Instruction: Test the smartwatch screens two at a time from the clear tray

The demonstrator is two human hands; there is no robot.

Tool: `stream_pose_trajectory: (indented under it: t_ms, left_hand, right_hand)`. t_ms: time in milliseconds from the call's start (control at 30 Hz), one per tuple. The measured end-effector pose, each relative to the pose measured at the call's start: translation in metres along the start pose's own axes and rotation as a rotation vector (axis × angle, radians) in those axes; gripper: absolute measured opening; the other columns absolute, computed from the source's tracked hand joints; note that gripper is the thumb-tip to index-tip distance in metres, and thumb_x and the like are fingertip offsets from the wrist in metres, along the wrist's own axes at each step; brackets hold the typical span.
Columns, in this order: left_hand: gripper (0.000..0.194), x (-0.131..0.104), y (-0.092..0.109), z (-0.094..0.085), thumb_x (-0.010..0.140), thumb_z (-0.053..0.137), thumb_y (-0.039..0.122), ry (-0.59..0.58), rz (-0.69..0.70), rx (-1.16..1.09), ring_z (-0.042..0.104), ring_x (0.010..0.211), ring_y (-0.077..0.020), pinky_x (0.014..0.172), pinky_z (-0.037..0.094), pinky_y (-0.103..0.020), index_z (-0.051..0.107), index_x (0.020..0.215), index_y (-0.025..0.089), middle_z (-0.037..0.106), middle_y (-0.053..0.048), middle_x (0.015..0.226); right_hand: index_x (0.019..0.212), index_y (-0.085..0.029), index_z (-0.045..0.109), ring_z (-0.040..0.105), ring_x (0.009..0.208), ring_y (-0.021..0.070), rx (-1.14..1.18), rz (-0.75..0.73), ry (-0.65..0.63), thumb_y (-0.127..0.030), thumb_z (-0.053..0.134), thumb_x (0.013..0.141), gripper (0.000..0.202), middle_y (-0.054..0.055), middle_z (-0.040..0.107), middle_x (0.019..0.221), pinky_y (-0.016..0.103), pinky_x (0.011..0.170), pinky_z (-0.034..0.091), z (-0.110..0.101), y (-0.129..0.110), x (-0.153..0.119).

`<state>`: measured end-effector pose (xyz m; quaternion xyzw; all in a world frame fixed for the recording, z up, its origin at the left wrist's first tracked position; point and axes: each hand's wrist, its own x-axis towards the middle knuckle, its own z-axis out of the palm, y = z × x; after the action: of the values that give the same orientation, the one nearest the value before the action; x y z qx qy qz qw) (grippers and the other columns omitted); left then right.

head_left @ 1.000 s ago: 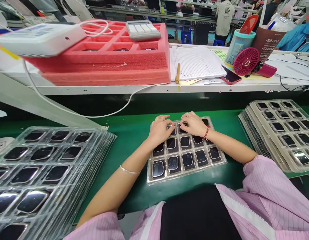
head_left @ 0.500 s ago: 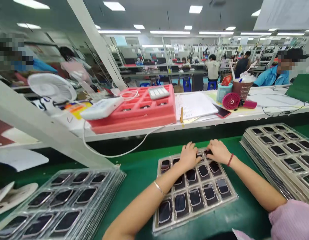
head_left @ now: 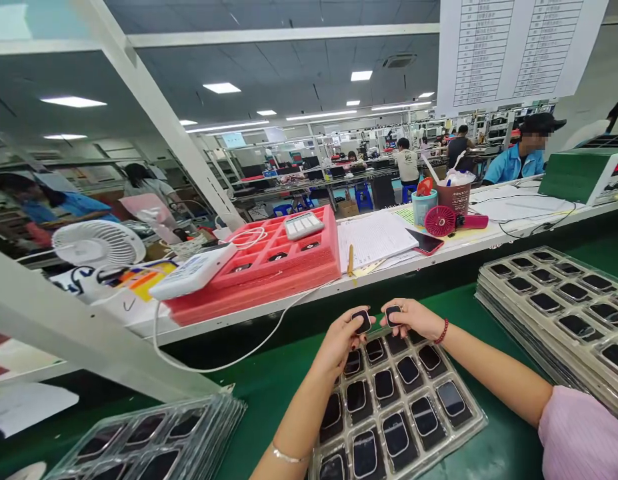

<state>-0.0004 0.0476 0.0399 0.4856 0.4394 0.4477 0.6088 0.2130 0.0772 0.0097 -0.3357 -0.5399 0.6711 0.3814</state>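
Observation:
My left hand point(head_left: 343, 337) grips a dark, rounded-square watch case point(head_left: 361, 322) with a pale rim, thumb across its face. A second, similar watch case point(head_left: 393, 315) is pinched in my right hand point(head_left: 409, 319). Both are raised over the far edge of a clear plastic tray point(head_left: 471, 427) on the green bench. Rows of the same dark, pale-rimmed pieces sit in the tray's compartments. My left forearm hides part of the tray's left side.
Stacked filled trays stand at the right point(head_left: 493, 293) and at the lower left point(head_left: 229, 420). Behind, a white shelf carries a red foam tray point(head_left: 249, 293), a white fan point(head_left: 99, 243), papers point(head_left: 373, 240), a phone point(head_left: 426, 242) and cups. A white cable point(head_left: 209, 369) droops from the shelf. Co-workers sit farther back.
Both hands have come up from the tray's far row, each now holding a watch case. The camera view has tilted upward and shifted.

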Motion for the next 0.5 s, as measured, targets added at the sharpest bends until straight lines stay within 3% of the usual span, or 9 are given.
stream_pose_trajectory:
  t_ms: [167, 367, 500]
  left_hand:
    - [0.069, -0.023, 0.025, -0.019, 0.072, 0.085, 0.035, -0.122, -0.047, -0.161, 0.066, 0.072, -0.0143, 0.053, 0.045, -0.02, 0.061, 0.134, 0.018, 0.072, -0.013, 0.109]
    - [0.075, -0.035, 0.027, -0.016, 0.069, 0.087, 0.043, -0.209, 0.011, -0.161, 0.065, 0.058, -0.0117, 0.048, 0.043, -0.018, 0.059, 0.134, 0.021, 0.072, -0.006, 0.09]
    - [0.065, -0.035, 0.026, -0.009, 0.069, 0.087, 0.043, -0.202, 0.009, -0.149, 0.066, 0.061, -0.0132, 0.051, 0.047, -0.02, 0.062, 0.125, 0.018, 0.072, -0.006, 0.09]
  right_hand:
    - [0.135, -0.019, 0.056, 0.073, 0.083, 0.0151, 0.268, 0.029, -0.195, -0.025, 0.079, 0.078, 0.061, 0.011, 0.069, 0.12, 0.025, 0.065, 0.063, 0.003, -0.027, -0.002]
    - [0.12, -0.015, 0.065, 0.068, 0.058, 0.0064, 0.304, -0.05, -0.336, -0.028, 0.088, 0.072, 0.054, 0.008, 0.074, 0.103, 0.015, 0.053, 0.058, 0.009, -0.038, -0.014]
    - [0.121, -0.015, 0.062, 0.069, 0.06, 0.0073, 0.218, -0.044, -0.372, -0.031, 0.087, 0.073, 0.056, 0.008, 0.073, 0.106, 0.016, 0.053, 0.058, 0.013, -0.041, -0.022]
